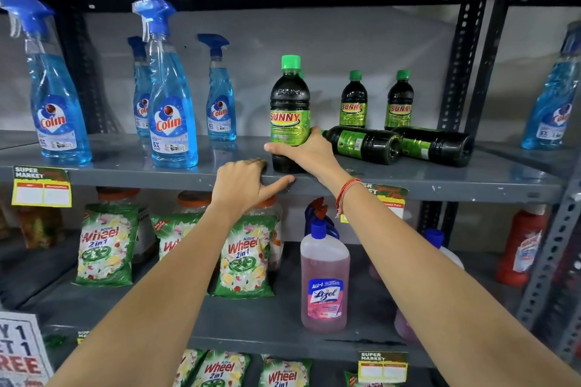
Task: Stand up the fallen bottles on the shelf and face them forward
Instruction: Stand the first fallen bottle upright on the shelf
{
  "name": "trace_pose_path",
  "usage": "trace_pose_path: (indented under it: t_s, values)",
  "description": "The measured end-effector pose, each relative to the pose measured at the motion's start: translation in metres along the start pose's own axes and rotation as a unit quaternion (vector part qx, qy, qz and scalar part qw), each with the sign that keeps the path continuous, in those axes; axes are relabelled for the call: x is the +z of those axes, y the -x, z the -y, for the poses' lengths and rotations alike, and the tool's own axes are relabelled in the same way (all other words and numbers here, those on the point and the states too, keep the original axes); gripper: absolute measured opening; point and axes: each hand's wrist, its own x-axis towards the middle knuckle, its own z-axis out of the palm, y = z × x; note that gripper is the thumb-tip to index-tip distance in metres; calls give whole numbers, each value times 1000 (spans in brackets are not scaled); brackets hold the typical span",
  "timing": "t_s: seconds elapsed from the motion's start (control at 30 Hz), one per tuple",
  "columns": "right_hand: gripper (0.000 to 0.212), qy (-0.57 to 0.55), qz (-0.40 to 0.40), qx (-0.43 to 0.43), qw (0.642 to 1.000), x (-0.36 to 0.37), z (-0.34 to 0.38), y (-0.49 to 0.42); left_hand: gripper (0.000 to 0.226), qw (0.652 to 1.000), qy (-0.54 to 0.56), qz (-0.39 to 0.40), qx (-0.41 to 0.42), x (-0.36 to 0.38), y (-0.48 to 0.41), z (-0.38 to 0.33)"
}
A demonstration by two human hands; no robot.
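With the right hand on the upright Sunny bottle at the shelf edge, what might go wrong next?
1. The green-capped dark Sunny bottle under the right hand stands at the grey metal shelf's front edge; a nudge might tip it off.
2. Two dark Sunny bottles lying on their sides behind that hand could roll if bumped.

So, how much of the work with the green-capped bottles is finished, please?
Done: two small Sunny bottles stand upright at the back, labels forward. In hand: the right hand holds the front Sunny bottle upright, label forward; the left hand rests on the shelf edge. Left: two bottles lie on their sides.
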Motion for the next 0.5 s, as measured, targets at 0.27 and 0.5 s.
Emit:
trace_pose_path:
  t_s: [0.27,0.5]
  values:
    - [79,-60,-1,-41,997,-19,2,6,87,999,37,-10,-21,-2,4,-2]
    - [60,253,-86,-69,961,-94,-16,-52,42,977,107,-185,-8,-7,6,-49]
